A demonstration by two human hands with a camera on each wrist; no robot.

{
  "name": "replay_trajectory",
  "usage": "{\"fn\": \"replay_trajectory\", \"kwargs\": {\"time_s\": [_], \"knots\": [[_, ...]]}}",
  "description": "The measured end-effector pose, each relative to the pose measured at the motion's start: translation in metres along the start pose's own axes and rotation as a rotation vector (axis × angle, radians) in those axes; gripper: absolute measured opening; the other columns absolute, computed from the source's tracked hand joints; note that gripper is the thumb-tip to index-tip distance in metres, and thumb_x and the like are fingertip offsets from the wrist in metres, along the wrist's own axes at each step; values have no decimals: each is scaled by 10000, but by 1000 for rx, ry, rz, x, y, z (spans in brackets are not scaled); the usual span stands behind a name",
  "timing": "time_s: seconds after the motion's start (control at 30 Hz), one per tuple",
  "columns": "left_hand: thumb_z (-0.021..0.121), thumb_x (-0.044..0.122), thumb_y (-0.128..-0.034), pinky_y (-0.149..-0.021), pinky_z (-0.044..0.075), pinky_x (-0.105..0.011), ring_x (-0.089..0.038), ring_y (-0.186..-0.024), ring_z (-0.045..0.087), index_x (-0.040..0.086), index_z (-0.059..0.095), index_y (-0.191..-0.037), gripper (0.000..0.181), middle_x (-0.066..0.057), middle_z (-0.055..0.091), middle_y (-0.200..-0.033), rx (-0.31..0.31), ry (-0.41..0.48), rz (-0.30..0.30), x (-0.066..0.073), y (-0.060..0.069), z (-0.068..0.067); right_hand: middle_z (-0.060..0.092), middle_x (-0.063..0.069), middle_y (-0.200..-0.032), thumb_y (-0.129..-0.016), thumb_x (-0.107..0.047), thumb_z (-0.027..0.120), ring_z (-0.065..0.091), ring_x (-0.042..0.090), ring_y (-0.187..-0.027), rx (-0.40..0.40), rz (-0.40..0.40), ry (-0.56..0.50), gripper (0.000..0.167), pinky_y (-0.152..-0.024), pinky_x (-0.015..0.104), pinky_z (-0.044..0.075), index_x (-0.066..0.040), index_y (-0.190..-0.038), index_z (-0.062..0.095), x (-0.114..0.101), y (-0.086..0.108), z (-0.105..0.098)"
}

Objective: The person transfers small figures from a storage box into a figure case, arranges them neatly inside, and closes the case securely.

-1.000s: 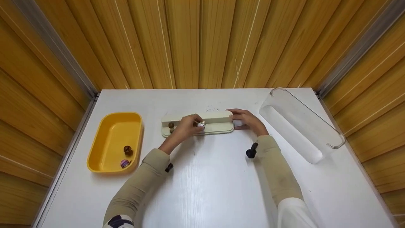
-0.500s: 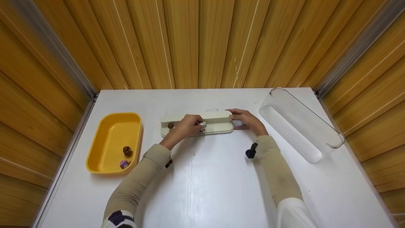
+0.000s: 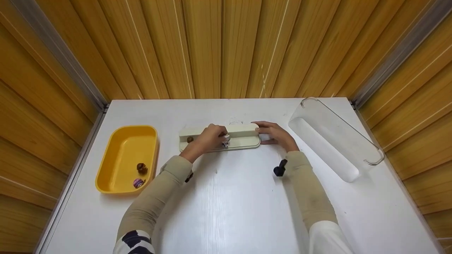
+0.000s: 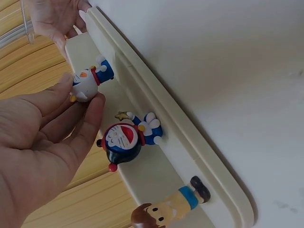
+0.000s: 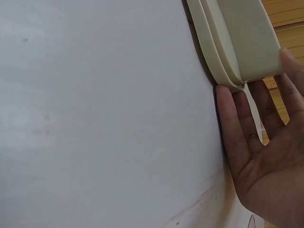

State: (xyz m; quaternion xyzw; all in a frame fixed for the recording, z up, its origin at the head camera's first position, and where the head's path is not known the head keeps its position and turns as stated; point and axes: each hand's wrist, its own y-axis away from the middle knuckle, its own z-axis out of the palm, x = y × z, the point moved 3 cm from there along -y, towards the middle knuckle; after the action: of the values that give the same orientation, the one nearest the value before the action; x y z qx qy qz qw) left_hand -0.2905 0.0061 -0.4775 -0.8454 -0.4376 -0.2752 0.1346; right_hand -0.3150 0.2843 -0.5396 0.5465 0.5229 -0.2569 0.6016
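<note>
My left hand (image 3: 208,137) is over the middle of a long cream stepped stand (image 3: 247,141). In the left wrist view its thumb and fingers pinch the head of a small white-and-blue figurine (image 4: 90,83), whose feet are at the stand's lower ledge. Beside it on that ledge stand a blue figurine with a dark hat (image 4: 127,137) and a brown-haired figurine (image 4: 173,206). At the stand's right end, my right hand (image 3: 277,135) grips the corner, thumb on the raised step and fingers against the end, as the right wrist view shows.
A yellow tray (image 3: 122,158) on the left holds a brown figurine (image 3: 142,168) and a pink-and-purple one (image 3: 138,182). To the right lies a clear, open-looking cover (image 3: 332,137). Wood-patterned panels (image 3: 204,49) enclose the white table (image 3: 226,204).
My left hand has shifted slightly up and back over the stand, uncovering more of the figurine in the head view. My right hand stays at the stand's end.
</note>
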Motion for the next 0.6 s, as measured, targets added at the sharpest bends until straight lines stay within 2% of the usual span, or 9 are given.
{"fn": "replay_trajectory", "kwargs": {"time_s": [0.2,0.37,0.6], "knots": [[687,0,-950,-870,566,-396,-231,-984,682,-20,740,-1118,178,-140,741,-1083,-5,-34,31,2,-2,-1,535,50,-1450,-969,-353,691,501,254,-1323,15,-3,9,514,-943,421,567,-266,-1459,561,1,-2,1],[710,-21,-925,-852,567,-404,-261,-984,681,-14,766,-1058,145,-144,736,-1044,-17,-118,55,3,-3,3,535,37,-1453,-969,-350,688,502,256,-1319,22,0,14,507,-922,407,576,-271,-1455,565,3,-4,0],[727,-46,-900,-846,582,-365,-273,-993,699,-26,770,-1027,136,-154,725,-1018,17,-224,115,4,-4,4,544,43,-1449,-968,-353,688,517,252,-1310,30,0,19,511,-902,390,584,-272,-1458,563,3,-4,-1]]}}
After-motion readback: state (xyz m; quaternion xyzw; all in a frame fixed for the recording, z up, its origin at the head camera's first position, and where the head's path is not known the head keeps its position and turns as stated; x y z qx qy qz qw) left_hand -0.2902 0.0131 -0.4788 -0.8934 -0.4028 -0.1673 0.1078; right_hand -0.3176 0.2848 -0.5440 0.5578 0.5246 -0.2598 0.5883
